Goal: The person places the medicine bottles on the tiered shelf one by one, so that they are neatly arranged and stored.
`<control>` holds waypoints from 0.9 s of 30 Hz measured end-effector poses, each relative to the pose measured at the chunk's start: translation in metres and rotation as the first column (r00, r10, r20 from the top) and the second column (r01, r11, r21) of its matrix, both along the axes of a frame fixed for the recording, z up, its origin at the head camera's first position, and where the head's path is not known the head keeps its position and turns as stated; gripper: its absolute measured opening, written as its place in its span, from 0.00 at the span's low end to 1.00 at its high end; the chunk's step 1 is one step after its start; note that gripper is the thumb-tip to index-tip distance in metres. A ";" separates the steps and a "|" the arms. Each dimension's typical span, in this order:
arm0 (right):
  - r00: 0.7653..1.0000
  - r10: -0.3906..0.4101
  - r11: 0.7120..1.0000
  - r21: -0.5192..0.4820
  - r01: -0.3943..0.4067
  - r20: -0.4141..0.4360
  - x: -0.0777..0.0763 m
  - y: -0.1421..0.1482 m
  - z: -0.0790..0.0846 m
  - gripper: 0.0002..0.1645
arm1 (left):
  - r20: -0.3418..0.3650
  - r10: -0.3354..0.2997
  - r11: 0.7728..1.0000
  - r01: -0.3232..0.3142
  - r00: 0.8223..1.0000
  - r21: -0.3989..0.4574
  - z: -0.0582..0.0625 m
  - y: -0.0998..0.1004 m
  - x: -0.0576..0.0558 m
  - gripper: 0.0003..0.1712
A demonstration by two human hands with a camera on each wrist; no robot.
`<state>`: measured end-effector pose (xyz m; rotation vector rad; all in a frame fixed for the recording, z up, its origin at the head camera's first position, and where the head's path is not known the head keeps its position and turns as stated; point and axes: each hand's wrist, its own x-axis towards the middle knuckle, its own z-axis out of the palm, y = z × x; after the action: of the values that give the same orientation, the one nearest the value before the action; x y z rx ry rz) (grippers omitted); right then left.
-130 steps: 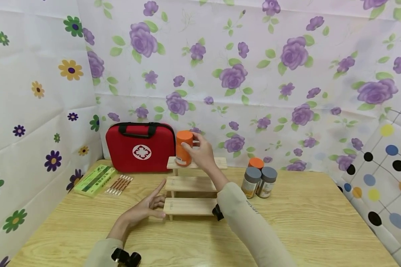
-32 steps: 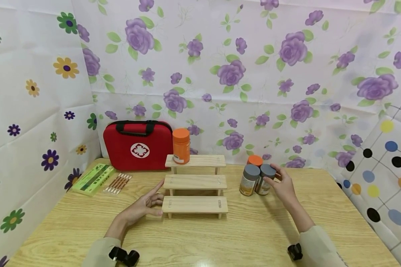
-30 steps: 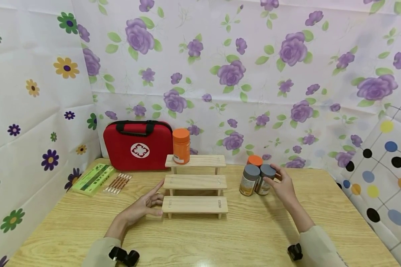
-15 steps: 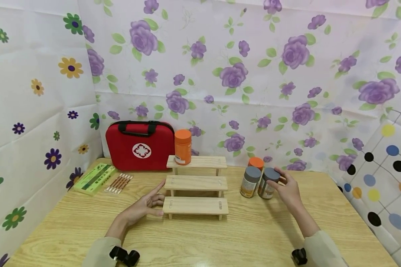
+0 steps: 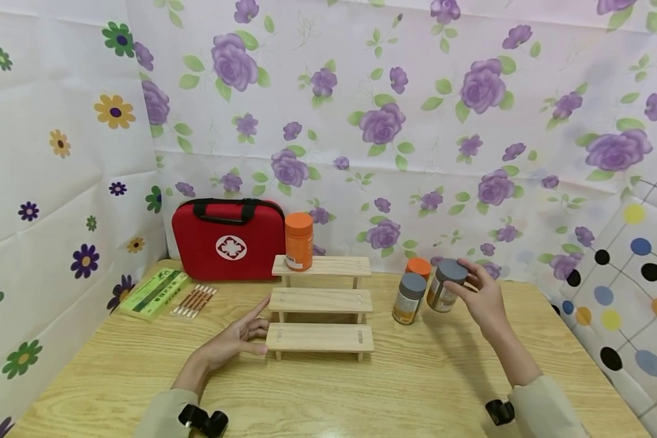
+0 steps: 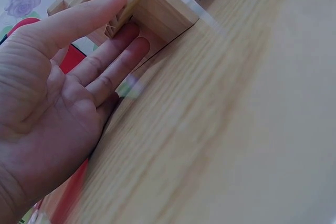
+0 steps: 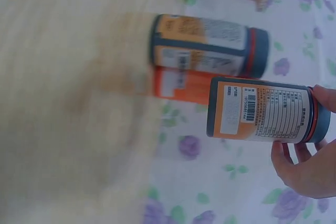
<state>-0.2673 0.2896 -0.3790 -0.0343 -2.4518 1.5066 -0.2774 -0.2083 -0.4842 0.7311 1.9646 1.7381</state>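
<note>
My right hand grips a grey-lidded pill bottle round its lid, thumb on one side and fingers on the other. The bottle is raised off the table and a little tilted. Just left of it stand another grey-lidded pill bottle and, behind, an orange-lidded bottle. My left hand rests at the left end of a three-step wooden rack, fingers loosely extended, thumb and fingertips at the lowest step's end. An orange bottle stands on the top step, at its left.
A red first-aid bag with a white cross stands behind the rack at the left. Beside it on the table lie a green box and a small pack of cotton swabs. Flowered cloth hangs behind.
My right hand let go of the orange bottle on the top step, moved right to the grey-lidded bottle and lifted it, away from the other two. My left hand stays at the rack.
</note>
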 end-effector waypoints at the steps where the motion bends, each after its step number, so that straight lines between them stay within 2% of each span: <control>1: 1.000 -0.002 1.000 0.007 0.002 -0.008 0.000 -0.002 0.004 0.42 | 0.000 0.001 1.000 -0.001 1.000 0.000 0.000 0.000 0.000 0.59; 8: 0.997 0.027 0.999 0.030 -0.025 -0.070 -0.003 -0.018 0.037 0.42 | -0.004 0.002 1.000 -0.002 1.000 -0.006 -0.002 0.000 -0.001 0.59; 15: 0.992 0.066 0.996 -0.049 -0.072 -0.108 -0.008 -0.039 0.068 0.41 | -0.006 0.004 1.000 -0.004 1.000 -0.008 -0.002 0.000 -0.001 0.59; 20: 0.986 0.121 0.983 -0.126 -0.135 -0.116 -0.016 -0.060 0.080 0.41 | -0.006 0.003 1.000 -0.003 1.000 -0.005 -0.002 0.000 -0.001 0.59; 27: 0.978 0.165 0.967 -0.176 -0.186 -0.126 -0.029 -0.092 0.086 0.39 | -0.009 -0.003 1.000 0.003 1.000 -0.004 -0.002 0.000 -0.001 0.59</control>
<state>-0.2960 0.1973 -0.2928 0.2309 -2.2698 1.7596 -0.2787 -0.2086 -0.4860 0.7412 1.9708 1.7321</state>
